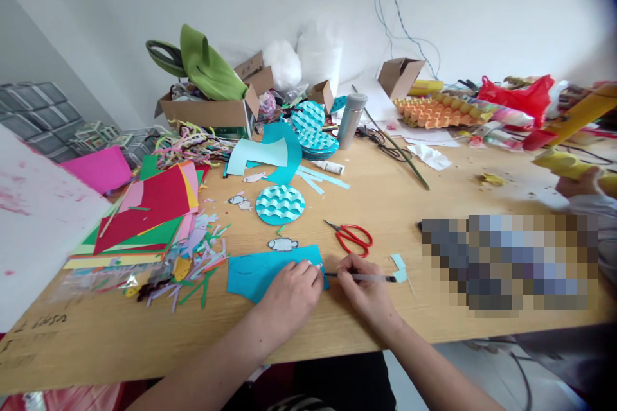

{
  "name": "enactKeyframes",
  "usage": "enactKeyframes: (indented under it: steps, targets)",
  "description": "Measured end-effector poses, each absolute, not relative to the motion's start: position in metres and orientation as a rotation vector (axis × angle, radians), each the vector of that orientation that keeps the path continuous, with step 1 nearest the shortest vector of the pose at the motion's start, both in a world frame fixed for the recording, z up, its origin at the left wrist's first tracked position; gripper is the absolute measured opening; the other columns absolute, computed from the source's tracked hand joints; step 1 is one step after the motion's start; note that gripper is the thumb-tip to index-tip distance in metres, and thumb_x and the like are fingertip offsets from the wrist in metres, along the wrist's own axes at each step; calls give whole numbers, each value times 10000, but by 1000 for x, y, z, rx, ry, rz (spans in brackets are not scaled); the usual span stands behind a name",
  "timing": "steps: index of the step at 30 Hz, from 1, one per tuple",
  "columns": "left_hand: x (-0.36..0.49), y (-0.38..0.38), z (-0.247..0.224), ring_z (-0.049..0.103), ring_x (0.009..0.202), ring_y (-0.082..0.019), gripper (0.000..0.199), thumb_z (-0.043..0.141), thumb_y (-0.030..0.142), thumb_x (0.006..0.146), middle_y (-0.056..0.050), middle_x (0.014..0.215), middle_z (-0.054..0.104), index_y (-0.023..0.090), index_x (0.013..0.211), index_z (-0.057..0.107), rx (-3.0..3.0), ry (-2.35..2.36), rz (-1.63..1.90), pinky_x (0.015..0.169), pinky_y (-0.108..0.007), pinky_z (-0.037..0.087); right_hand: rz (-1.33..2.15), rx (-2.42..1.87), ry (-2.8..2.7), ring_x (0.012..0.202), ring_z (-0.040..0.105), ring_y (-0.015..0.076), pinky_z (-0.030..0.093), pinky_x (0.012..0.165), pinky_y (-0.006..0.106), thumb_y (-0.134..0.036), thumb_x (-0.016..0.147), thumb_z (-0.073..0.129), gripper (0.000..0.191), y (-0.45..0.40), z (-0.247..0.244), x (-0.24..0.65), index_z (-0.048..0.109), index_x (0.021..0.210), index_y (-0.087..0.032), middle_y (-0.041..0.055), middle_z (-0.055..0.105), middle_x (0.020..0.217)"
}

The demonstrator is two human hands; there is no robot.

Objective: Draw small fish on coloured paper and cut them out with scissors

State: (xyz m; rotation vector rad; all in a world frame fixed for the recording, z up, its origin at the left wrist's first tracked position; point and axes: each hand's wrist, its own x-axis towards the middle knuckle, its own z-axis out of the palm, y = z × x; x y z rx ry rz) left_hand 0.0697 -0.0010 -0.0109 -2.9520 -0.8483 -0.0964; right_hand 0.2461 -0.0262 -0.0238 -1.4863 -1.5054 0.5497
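A sheet of blue paper (250, 273) with faint pencil-like outlines lies on the table in front of me. My left hand (295, 289) presses it down, fingers bent and close together; a small white paper piece (317, 264) shows at the fingertips, mostly covered. In my right hand (364, 289) is a dark slim pen (380, 278), its tip at the right edge of the blue paper. Just above the sheet sits a paper fish cutout (283, 244). Red-handled scissors (355, 241) lie beyond my right hand, and small light-blue scraps (398, 266) to its right.
A round blue wave-patterned disc (280, 204) lies farther back, near a glue bottle (332, 167) and a metal flask (353, 121). Coloured paper (144, 218) and strips pile up at left. An egg tray (434, 112) stands back right. Another person's hand (581, 183) holds something yellow.
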Motion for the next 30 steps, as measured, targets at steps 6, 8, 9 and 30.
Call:
enactKeyframes:
  steps: [6, 8, 9, 30]
  targets:
    - [70, -1, -15, 564, 963, -219, 207, 450, 94, 947, -75, 1017, 629, 116, 1097, 590, -2943, -849, -117, 756, -340, 476, 554, -1464, -1522, 443, 436, 117, 320, 445, 245, -208, 753, 494, 167, -27, -26, 246, 488, 587, -224, -30, 503, 487]
    - [71, -2, -15, 564, 956, -223, 214, 450, 95, 946, -82, 1014, 629, 107, 1106, 591, -2928, -856, -121, 753, -345, 482, 545, -1469, -1504, 448, 435, 116, 323, 449, 246, -205, 761, 500, 172, -28, -27, 247, 487, 591, -225, -33, 493, 490]
    - [71, -2, -14, 564, 952, -225, 216, 454, 98, 944, -86, 1011, 630, 105, 1107, 595, -2922, -865, -120, 751, -346, 485, 539, -1474, -1481, 452, 436, 117, 327, 451, 247, -209, 772, 505, 174, -28, -27, 248, 490, 599, -225, -33, 491, 497]
    - [111, -53, -49, 539, 1120, -316, 408, 588, 399, 896, -162, 1172, 640, 87, 1136, 695, -2393, -1468, -465, 964, -462, 403, 1188, -1353, -1459, 390, 472, 104, 357, 368, 221, -581, 812, 607, 404, 24, 17, 219, 584, 702, -193, -19, 555, 527]
